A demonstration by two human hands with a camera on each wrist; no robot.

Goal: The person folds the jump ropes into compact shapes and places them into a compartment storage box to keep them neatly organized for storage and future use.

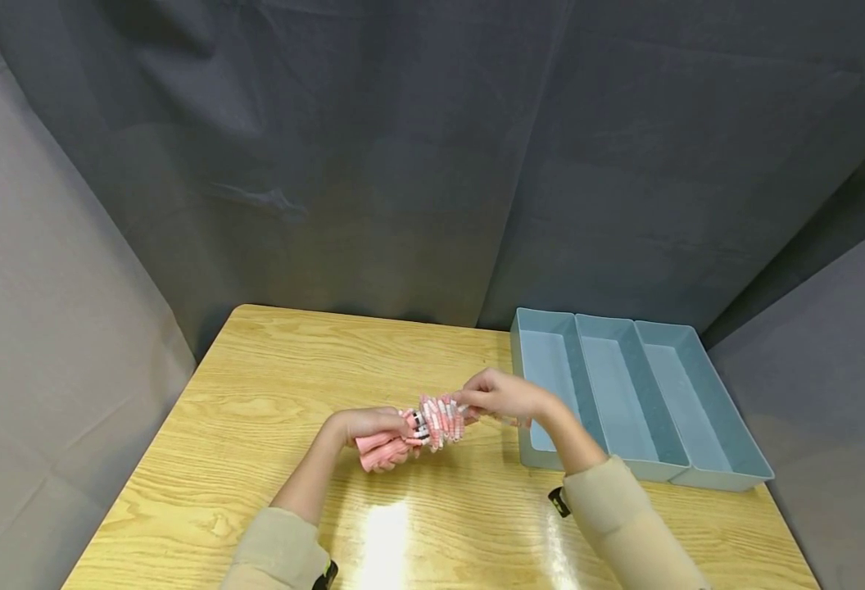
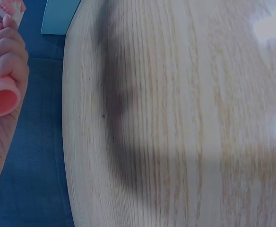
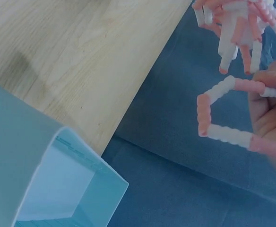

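Note:
My left hand (image 1: pixel 373 428) grips the pink handle (image 1: pixel 379 450) of a brush-like thing whose head (image 1: pixel 440 419) is a cluster of pink-and-white ribbed strands. In the left wrist view the handle's round end (image 2: pixel 2 100) pokes out under my curled fingers (image 2: pixel 6 52). My right hand (image 1: pixel 497 395) pinches one of the strands at the head's right side. The right wrist view shows that bent pink-and-white strand (image 3: pixel 223 109) held in my fingertips (image 3: pixel 270 78), with the rest of the cluster (image 3: pixel 239 26) above. Both hands hover over the wooden table (image 1: pixel 255 410).
A light blue tray (image 1: pixel 686 467) with three long compartments lies at the table's right side, close to my right hand; its corner (image 3: pixel 57 179) shows in the right wrist view. Grey-blue curtains hang behind and beside the table.

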